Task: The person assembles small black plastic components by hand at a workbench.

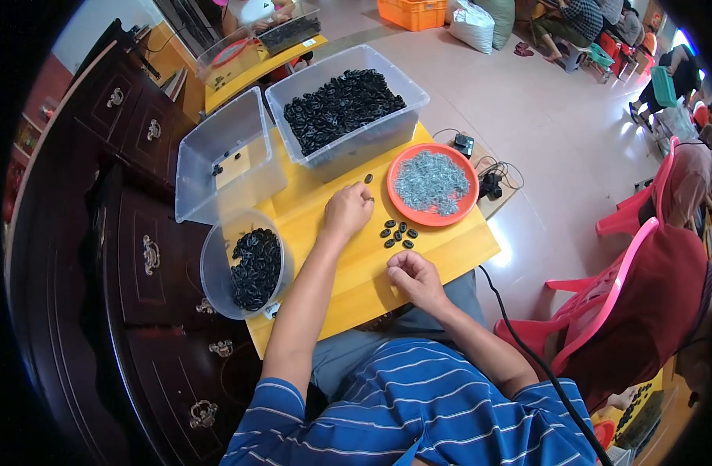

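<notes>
On the yellow table my left hand (348, 211) is closed, its fingertips bent down near the board. A small dark bit shows at those fingertips, too small to name. Just beyond it lies a single small black oval piece (368, 179). My right hand (418, 281) rests near the table's front edge, thumb and fingers pressed together; whatever is between them is hidden. Between the hands sits a loose cluster of several black oval pieces (398, 236) with slots in the middle. To their right, an orange-red plate (436, 220) holds a heap of small clear, bluish-grey pieces (432, 182).
A large clear bin (356, 159) full of black pieces stands at the back. Left of it is another clear bin (196, 194) with a few pieces, and nearer, a round tub (286, 268) of black pieces. Dark drawers (150, 248) flank the left; pink chairs (597, 299) stand right.
</notes>
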`<state>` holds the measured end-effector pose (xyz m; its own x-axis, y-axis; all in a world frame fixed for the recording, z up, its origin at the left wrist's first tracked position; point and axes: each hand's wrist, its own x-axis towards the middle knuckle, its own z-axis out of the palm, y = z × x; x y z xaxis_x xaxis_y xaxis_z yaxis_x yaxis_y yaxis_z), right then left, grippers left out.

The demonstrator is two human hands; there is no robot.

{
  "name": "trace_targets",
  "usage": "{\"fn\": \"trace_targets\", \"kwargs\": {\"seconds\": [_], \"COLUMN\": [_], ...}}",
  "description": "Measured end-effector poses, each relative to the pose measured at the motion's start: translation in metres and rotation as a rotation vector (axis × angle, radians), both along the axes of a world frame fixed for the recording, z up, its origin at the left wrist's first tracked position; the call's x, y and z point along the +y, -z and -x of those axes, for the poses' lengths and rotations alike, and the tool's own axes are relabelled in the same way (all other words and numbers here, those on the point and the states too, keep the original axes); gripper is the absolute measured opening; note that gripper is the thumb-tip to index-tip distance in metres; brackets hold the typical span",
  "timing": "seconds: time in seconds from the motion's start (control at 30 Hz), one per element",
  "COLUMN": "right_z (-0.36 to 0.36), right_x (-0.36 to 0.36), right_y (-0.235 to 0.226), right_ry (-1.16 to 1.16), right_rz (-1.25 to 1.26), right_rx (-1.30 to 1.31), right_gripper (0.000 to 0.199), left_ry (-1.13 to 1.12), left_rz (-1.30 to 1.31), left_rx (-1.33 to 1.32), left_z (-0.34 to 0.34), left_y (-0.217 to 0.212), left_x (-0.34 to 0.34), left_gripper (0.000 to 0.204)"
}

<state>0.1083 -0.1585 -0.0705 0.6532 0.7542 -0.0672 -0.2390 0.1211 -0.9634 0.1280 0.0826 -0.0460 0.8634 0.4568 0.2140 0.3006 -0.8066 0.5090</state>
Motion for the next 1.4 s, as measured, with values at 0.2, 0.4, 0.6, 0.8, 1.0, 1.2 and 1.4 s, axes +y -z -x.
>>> {"fn": "trace_targets", "kwargs": {"seconds": [0.2, 0.4, 0.6, 0.8, 1.0, 1.2, 1.4], "right_z": [-0.004, -0.004, -0.009, -0.006, -0.008, -0.023, -0.037], "right_x": [0.0, 0.0, -0.001, -0.001, -0.013, -0.038, -0.051], "right_y": [0.002, 0.001, 0.003, -0.015, -0.009, -0.013, -0.003], "right_ry": [-0.005, -0.009, 0.002, 0.131, 0.135, 0.263, 0.384], "right_rz": [-0.043, -0.061, -0.113, -0.146, -0.108, -0.107, -0.077], "right_rx": [0.072, 0.091, 0.157, 0.244, 0.22, 0.17, 0.064], "right_gripper": [0.012, 0.012, 0.014, 0.018, 0.011, 0.007, 0.008], "left_ry": [0.074, 0.076, 0.102, 0.166, 0.258, 0.368, 0.417], "left_rz": [-0.002, -0.037, 0.104, 0.55, 0.634, 0.45, -0.044], "left_rx": [0.01, 0.138, -0.038, -0.116, -0.073, -0.073, -0.065], "left_z": [-0.005, -0.006, 0.024, 0.071, 0.07, 0.037, -0.014], "left_y": [-0.006, -0.007, -0.027, -0.04, -0.04, -0.058, -0.05], "left_x": [0.001, 0.006, -0.023, -0.075, -0.101, -0.104, -0.098], "left_gripper": [0.011, 0.009, 0.009, 0.01, 0.009, 0.01, 0.013]}}
